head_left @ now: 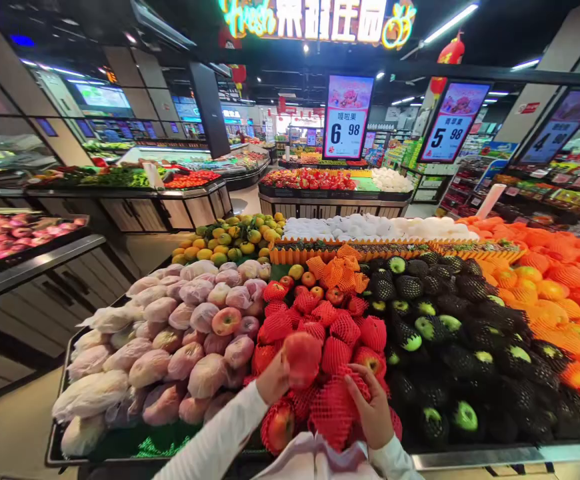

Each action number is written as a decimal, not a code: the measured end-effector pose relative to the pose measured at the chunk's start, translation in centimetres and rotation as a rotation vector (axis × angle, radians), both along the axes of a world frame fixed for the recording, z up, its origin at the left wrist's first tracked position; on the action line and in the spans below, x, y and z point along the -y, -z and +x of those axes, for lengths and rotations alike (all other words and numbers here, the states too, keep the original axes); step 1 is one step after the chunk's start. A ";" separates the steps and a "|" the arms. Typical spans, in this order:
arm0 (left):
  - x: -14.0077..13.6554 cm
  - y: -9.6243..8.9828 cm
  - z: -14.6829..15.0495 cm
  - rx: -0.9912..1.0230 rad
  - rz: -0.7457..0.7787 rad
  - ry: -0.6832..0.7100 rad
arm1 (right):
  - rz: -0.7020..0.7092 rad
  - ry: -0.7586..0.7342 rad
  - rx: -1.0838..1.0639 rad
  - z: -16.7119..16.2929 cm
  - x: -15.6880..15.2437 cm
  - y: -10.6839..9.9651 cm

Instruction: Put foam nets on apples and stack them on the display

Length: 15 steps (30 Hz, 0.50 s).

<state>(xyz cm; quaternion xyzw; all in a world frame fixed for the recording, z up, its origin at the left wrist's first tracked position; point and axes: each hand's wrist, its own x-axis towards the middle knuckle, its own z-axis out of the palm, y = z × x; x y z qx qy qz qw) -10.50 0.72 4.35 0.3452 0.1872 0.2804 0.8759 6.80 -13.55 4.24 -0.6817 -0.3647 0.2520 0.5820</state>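
Note:
My left hand [273, 377] is closed around a red apple [302, 360], slightly blurred, raised above the red pile. To its right, my right hand [373, 408] grips a red foam net [336, 408] between thumb and fingers. Whether fruit sits inside that net I cannot tell. Below and behind both hands lie several apples in red foam nets [344, 328], some with their skin showing. One partly netted apple [278, 427] rests just below my left hand.
Wrapped pinkish apples [153, 368] fill the left side of the display. Green apples in black nets [465, 415] and orange-netted fruit [553, 290] lie to the right. Mangoes [230, 237] and white-netted fruit [370, 227] are behind. Price screens [349, 119] hang above.

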 end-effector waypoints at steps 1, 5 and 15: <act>1.9 0.6 -0.2 0.081 0.028 0.059 | 0.026 0.009 0.002 -0.3 -0.2 0.0; 6.6 2.4 0.2 0.198 0.127 0.127 | 0.104 -0.139 -0.106 -0.4 0.5 -0.1; 10.9 1.3 2.7 0.108 0.117 0.013 | 0.206 -0.397 -0.286 5.6 5.4 -0.6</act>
